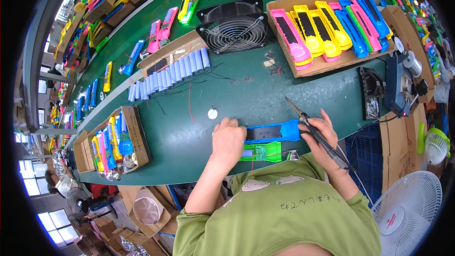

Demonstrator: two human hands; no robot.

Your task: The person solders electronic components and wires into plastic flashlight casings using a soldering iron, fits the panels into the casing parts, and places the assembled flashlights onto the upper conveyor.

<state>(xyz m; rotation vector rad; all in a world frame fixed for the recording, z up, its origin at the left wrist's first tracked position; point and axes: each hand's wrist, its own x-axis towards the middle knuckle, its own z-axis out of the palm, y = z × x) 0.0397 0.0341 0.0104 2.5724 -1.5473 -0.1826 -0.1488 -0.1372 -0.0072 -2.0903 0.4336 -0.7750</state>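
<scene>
My right hand (321, 135) holds a soldering iron (318, 132), its tip pointing up and to the left. A blue plastic shell with a dark panel (264, 133) lies crosswise at the table's near edge, and my left hand (227, 138) is closed over its left end. The right end of the shell reaches close to my right hand's fingers. Just below lies a green shell half (272, 151) with a circuit board and a pale blue battery cell, partly hidden by my left hand. A small silver reflector (293, 155) sits at its right end, with thin wires nearby.
Pale blue battery cells (173, 72) stand in a row, left of a black fan (237, 33). Cardboard trays of coloured shells stand at the back right (303, 70) and near left (141, 135). A soldering station (398, 87) and solder spool (413, 64) are at right; a white disc (213, 114) lies centrally.
</scene>
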